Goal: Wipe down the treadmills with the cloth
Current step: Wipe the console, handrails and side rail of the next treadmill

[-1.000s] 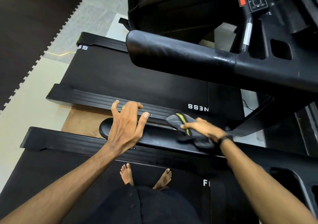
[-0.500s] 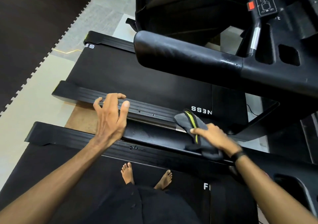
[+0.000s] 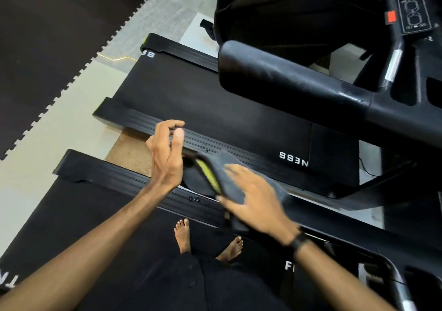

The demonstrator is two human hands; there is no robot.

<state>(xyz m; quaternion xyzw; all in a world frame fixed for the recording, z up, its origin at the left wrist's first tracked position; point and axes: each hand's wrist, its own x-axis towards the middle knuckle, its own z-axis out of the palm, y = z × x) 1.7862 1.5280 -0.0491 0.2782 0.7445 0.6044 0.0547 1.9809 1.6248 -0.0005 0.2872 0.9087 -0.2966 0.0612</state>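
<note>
Since a second ago our right hand [image 3: 259,205] has slid the cloth [image 3: 222,176] leftward along the handrail toward our left hand [image 3: 167,154], which has come off that rail and now hovers just beside the cloth's near end. We see the right hand lying on top of the grey cloth with its yellow-green stripe, fingers spread and fairly straight, pressing it down rather than gripping it (the hand is blurred, so finer detail of the grip is hard to read). Our left hand has its fingers loosely curled with the thumb raised, and it holds nothing. We find the cloth draped over the black handrail that runs between the two machines, above the side rail of the near treadmill [image 3: 100,205], on whose belt our bare feet [image 3: 183,235] stand. Beyond it lies the far treadmill [image 3: 215,109], with its padded handlebar [image 3: 294,81] and control console [image 3: 413,14] at upper right. A dark interlocking floor mat [image 3: 55,35] covers the upper left.
</note>
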